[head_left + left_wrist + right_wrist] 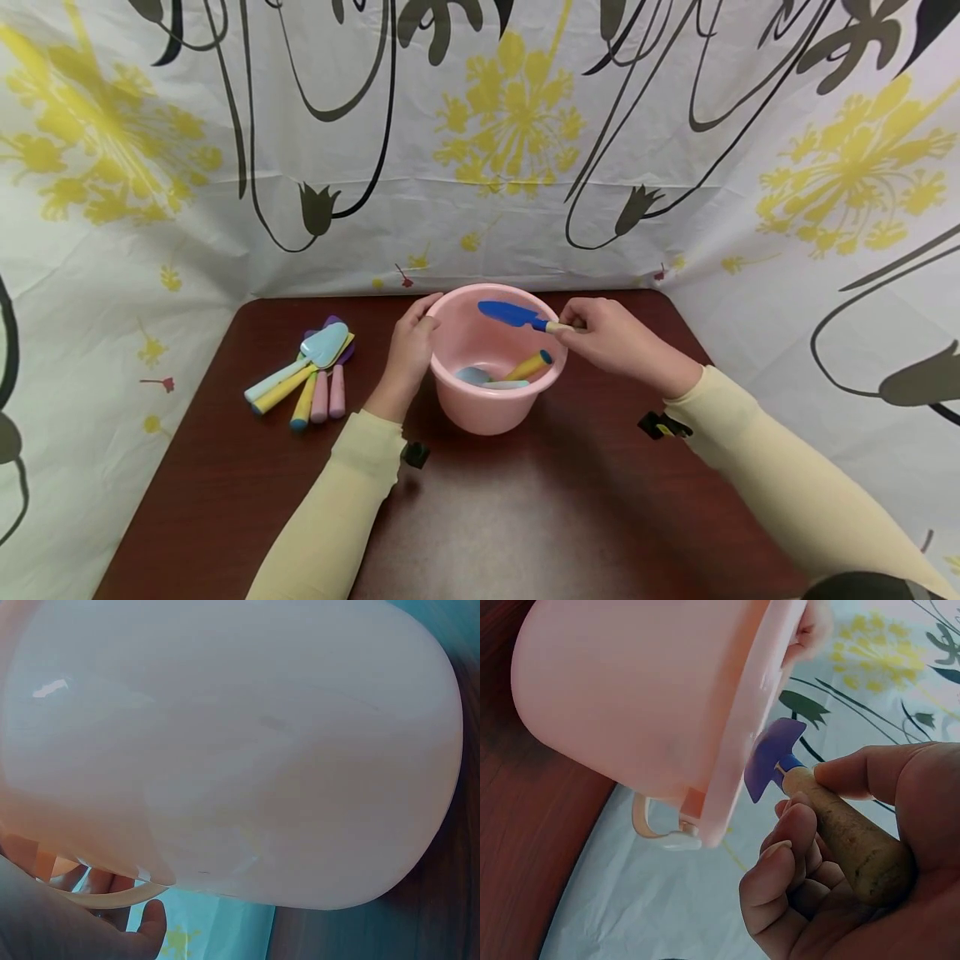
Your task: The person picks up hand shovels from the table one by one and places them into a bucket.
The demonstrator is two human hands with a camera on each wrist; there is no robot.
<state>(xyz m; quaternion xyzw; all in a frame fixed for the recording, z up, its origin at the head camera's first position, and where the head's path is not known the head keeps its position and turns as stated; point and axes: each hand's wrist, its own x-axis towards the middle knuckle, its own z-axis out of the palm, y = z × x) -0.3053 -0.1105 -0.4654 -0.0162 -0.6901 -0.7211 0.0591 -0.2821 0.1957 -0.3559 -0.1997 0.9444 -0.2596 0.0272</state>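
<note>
A pink basin [487, 408] with a raised wall stands at the middle of the table. My left hand [410, 354] grips its left edge, and in the left wrist view the fingers curl by a side handle [112, 898]. Between thumb and fingers, my right hand [607, 333] holds a small trowel [510, 313] with a blue blade and a wooden handle [847, 832]. The blade hangs over the basin's opening, near the right rim. Inside the basin lie a yellow-handled tool [528, 367], a grey-blue rounded blade [472, 376] and a pale green piece [506, 385].
Left of the basin lies a pile of small garden tools, among them a light blue trowel [324, 346], with yellow and pink handles [337, 392] and a purple part. The dark red table [525, 517] meets a patterned cloth [510, 233] at the back and sides.
</note>
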